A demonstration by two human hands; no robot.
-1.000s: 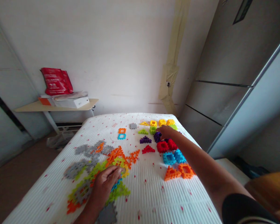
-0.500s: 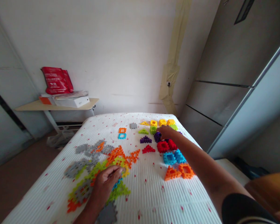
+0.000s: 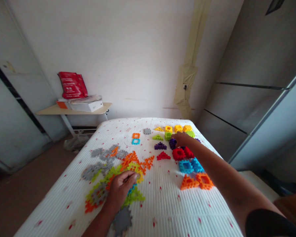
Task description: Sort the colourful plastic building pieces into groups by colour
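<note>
My right hand (image 3: 183, 139) reaches across to the far right part of the bed-like surface, its fingers closed at a purple toothed block (image 3: 172, 143). Just left of that block lies a purple triangular piece (image 3: 160, 146), with a green square block (image 3: 168, 136) behind. My left hand (image 3: 124, 184) hovers above a loose heap of interlocking plastic pieces, thumb and fingers drawn together; whether anything is pinched there is hidden. Beneath and beside it lie a green triangular piece (image 3: 135, 196), orange pieces (image 3: 130, 159) and a grey plate (image 3: 122, 220).
Rows of blocks sorted by colour stand at right: yellow (image 3: 178, 128), red (image 3: 179, 153), blue (image 3: 185, 166) and orange (image 3: 204, 181). Grey flat pieces (image 3: 98, 152) lie at left. A side table (image 3: 49, 110) holds a red bag (image 3: 72, 86) and a white box (image 3: 88, 106).
The whole view has swung slightly left, so everything sits further right. My right hand stays at the purple block, and my left hand keeps its closed pose over the heap.
</note>
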